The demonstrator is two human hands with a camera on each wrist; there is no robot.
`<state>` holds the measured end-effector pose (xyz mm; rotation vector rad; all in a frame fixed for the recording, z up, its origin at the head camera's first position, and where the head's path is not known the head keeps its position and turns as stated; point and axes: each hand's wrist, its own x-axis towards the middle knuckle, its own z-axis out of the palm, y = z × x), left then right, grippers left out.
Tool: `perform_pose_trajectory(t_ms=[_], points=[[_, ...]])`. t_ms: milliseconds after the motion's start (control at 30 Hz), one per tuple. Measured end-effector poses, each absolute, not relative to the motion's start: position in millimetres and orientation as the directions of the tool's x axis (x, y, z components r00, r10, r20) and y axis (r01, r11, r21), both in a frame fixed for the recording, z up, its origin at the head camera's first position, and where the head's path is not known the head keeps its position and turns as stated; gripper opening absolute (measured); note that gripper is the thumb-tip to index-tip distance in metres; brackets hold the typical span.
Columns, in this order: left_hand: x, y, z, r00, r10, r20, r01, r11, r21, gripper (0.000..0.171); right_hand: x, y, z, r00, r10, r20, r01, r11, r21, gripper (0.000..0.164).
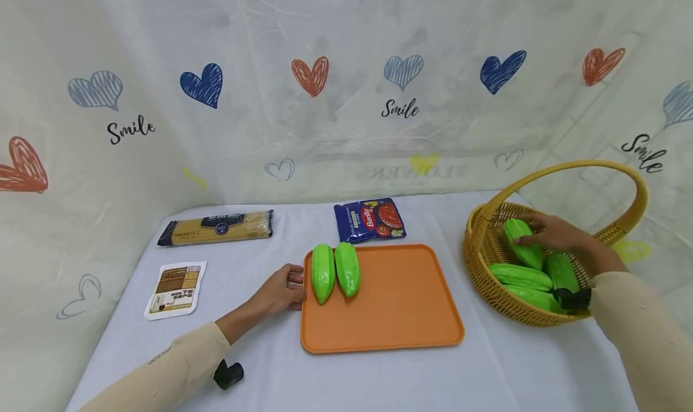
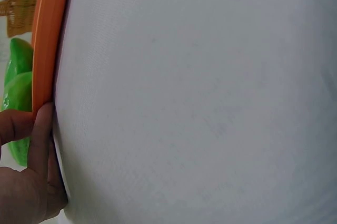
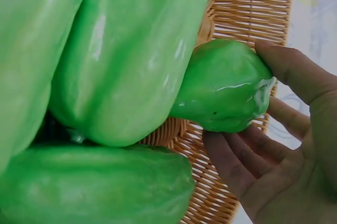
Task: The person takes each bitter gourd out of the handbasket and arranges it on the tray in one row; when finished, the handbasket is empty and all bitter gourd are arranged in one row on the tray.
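An orange tray lies on the table, and two glossy green ribbed gourds rest side by side at its upper left. My left hand pinches the tray's left edge; the left wrist view shows thumb and fingers at the rim. Over at the right, my right hand reaches into a wicker basket and holds a green gourd. Thumb and fingers lie round the blunt end of this held gourd in the right wrist view. Other gourds lie beside it in the basket.
The basket's arched handle rises above my right wrist. Behind the tray lies a blue Barilla sauce pouch. A spaghetti pack and a white-edged packet lie at the left. A curtain with printed hearts hangs behind the table.
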<state>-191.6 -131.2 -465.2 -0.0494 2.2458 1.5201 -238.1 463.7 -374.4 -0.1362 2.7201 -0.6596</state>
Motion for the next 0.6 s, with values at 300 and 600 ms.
perform_pose_trajectory(t_ms=[300,600], points=[[-192.8,-131.9,-462.4,-0.911,0.205,-0.358,-0.254,0.403,0.879,0.063,-227.7,460.1,-354.8,-0.960,-0.155,-0.233,-0.021,0.870,-0.493,0.088],[-192.3,-132.2,-465.7,-0.910,0.198,-0.365,-0.263,0.407,0.875,0.062,-220.1,453.1,-340.2,-0.966,-0.160,-0.201,-0.031,0.850,-0.526,0.083]])
